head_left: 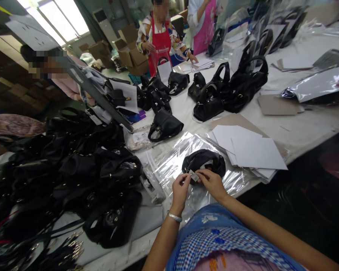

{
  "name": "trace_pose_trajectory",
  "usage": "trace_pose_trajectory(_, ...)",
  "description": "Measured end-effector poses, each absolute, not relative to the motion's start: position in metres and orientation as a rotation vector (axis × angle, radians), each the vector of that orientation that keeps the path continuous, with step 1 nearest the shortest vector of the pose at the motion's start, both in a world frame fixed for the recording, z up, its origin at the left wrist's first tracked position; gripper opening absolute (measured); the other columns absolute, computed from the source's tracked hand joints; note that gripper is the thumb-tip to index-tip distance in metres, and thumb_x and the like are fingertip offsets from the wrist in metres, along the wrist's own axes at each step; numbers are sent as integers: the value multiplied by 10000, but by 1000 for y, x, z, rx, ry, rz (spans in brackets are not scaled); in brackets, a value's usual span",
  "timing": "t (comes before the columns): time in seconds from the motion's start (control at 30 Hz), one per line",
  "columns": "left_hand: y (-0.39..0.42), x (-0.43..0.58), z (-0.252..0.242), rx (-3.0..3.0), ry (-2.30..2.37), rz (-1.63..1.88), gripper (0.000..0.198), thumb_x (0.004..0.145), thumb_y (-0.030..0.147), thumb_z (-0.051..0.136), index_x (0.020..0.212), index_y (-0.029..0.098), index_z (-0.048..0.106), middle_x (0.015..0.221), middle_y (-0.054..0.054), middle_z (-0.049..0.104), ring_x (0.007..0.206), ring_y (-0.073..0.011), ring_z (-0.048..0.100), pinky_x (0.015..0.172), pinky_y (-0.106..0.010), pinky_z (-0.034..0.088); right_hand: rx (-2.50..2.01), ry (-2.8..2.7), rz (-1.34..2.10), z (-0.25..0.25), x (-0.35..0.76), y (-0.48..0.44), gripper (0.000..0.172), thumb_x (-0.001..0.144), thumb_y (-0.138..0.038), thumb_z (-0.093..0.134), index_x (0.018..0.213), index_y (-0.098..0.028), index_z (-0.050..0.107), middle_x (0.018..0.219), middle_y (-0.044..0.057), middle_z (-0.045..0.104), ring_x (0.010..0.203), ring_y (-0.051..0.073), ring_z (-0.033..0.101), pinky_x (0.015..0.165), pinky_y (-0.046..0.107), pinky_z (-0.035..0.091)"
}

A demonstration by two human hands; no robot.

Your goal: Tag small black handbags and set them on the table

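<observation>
A black handbag [205,157] lies on clear plastic sheets right before me, its opening showing something pale inside. At its near edge a small whitish tag [193,175] sits between my two hands. The fingers of my left hand [181,187] are pinched at the tag's left side, where a thin cord seems to run. My right hand [211,182] pinches the tag's right end with thumb and forefinger. Glossy clear plastic bags [172,162] spread flat under the handbag and to its left.
A large heap of black handbags [73,169] covers the left side. White card sheets [257,152] are stacked to the right. More black handbags [209,107] stand farther back. A grey metal post [101,96] rises at left. Co-workers stand across the table, one in a red apron [159,41].
</observation>
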State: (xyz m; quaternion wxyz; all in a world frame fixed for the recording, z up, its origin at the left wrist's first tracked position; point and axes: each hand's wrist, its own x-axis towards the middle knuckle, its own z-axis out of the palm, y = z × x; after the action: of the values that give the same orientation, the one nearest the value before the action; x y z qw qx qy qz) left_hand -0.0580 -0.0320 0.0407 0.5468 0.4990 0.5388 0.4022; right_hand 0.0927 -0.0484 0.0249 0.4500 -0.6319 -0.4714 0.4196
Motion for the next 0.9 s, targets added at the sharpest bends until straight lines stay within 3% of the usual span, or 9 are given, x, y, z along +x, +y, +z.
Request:
trace_pose_trajectory(0.23, -27, -56, 55, 1477, 1334, 949, 227, 844, 369, 587, 860, 188, 723, 790, -46, 653, 723, -158, 559, 671, -278, 421, -1545, -1230, 1059, 27, 97, -42, 273, 835, -432, 567, 911, -208, 704, 857, 43, 712, 707, 175, 654, 725, 304, 521)
trace_pose_trajectory(0.9, -26, -60, 55, 1732, 1373, 862, 161, 860, 271, 554, 833, 203, 698, 741, -20, 609, 693, -149, 547, 672, -270, 391, -1568, -1322, 1031, 33, 95, -42, 272, 860, -421, 519, 921, -215, 685, 913, 46, 715, 718, 176, 662, 734, 298, 516)
